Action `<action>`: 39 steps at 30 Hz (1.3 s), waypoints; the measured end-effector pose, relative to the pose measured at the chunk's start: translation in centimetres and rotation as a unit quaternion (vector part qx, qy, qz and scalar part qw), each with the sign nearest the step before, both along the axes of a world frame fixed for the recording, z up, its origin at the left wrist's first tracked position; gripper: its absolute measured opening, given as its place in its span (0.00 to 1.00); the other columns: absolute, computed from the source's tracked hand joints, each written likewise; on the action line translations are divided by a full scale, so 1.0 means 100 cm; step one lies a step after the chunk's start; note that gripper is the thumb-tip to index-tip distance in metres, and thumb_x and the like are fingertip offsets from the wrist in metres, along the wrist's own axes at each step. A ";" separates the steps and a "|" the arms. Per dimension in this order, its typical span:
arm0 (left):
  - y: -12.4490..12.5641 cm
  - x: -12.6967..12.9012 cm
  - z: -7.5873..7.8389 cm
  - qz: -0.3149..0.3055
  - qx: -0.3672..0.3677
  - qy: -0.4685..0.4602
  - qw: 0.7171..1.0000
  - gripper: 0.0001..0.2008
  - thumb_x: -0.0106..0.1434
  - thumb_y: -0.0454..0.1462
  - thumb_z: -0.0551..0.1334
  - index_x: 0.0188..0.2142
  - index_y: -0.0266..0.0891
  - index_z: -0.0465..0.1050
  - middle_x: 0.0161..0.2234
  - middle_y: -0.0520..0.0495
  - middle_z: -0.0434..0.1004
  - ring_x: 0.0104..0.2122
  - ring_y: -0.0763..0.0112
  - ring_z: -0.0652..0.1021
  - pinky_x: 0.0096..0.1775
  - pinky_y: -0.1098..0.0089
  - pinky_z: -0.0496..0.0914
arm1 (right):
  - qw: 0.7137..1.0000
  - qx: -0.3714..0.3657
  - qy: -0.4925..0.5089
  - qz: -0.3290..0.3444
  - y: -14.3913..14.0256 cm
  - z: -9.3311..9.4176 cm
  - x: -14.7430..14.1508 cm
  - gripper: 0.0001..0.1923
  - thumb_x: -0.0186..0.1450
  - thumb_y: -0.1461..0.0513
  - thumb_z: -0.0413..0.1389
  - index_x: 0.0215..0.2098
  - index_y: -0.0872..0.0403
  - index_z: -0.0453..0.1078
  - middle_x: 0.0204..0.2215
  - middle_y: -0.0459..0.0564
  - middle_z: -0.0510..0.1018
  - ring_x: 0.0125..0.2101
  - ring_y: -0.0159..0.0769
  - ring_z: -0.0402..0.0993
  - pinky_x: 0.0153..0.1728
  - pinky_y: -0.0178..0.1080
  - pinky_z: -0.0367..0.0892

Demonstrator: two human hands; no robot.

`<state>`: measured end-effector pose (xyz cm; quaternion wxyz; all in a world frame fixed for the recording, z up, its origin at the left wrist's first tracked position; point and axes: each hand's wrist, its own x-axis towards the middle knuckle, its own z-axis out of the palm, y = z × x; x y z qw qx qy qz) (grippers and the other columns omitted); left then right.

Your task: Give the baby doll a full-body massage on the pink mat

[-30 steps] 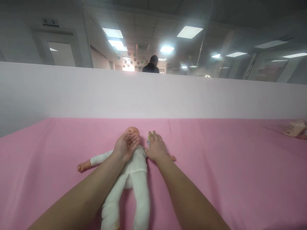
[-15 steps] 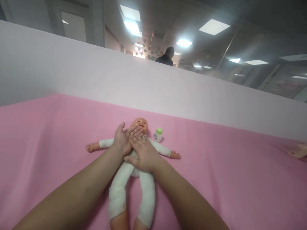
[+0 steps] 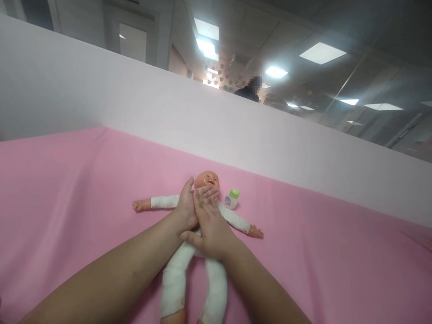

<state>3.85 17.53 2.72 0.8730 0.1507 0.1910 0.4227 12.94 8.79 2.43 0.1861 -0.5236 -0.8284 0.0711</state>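
Note:
A baby doll in white fabric lies on its back, arms spread and head away from me. My left hand is over its chest, palm turned up, with the thumb sticking up and the fingers stretched toward the doll's chin. Across that palm rests my right hand, palm down, fingers straight and thumb out to the left. Neither hand grips anything. Most of the doll's torso is hidden under my hands and wrists. Beside the doll's head, on the right, stands a small clear bottle with a green cap and a label.
A pink sheet with soft creases covers the surface under the doll. Behind it runs a low white wall. Beyond the wall a person in dark clothing is partly visible under bright ceiling panels.
The camera view has shifted and tilted, so the doll and bottle appear farther right and slightly lower. My right hand has slid a little toward the fingertips of my left hand.

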 end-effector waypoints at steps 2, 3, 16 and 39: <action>-0.001 0.002 -0.003 -0.008 -0.001 0.006 1.000 0.32 0.67 0.59 0.53 0.51 0.33 0.73 0.47 0.31 0.80 0.49 0.53 0.81 0.48 0.58 0.78 | 1.000 -0.013 -0.006 -0.023 0.003 -0.001 0.002 0.51 0.69 0.40 0.51 0.76 0.56 0.32 0.74 0.59 0.40 0.74 0.53 0.30 0.71 0.59 0.32; 0.000 0.002 -0.005 -0.007 0.002 0.006 1.000 0.32 0.68 0.58 0.53 0.51 0.33 0.73 0.48 0.31 0.80 0.49 0.53 0.81 0.48 0.58 0.78 | 0.999 -0.021 -0.009 -0.036 0.004 -0.002 0.003 0.51 0.69 0.40 0.50 0.76 0.56 0.33 0.74 0.59 0.39 0.74 0.53 0.30 0.71 0.59 0.31; 0.027 -0.021 -0.011 0.027 0.010 -0.028 0.999 0.35 0.70 0.57 0.50 0.59 0.28 0.68 0.52 0.28 0.78 0.52 0.55 0.80 0.50 0.62 0.77 | 0.998 -0.045 -0.021 0.039 -0.010 0.003 -0.012 0.46 0.73 0.43 0.47 0.75 0.63 0.39 0.73 0.65 0.46 0.73 0.50 0.41 0.71 0.55 0.40; 0.030 -0.025 -0.013 0.029 0.026 -0.027 0.999 0.36 0.69 0.58 0.50 0.55 0.27 0.70 0.52 0.26 0.77 0.51 0.51 0.81 0.48 0.58 0.77 | 0.999 -0.034 -0.036 -0.003 0.002 -0.002 -0.001 0.41 0.73 0.45 0.47 0.75 0.57 0.41 0.72 0.61 0.49 0.72 0.50 0.43 0.70 0.60 0.38</action>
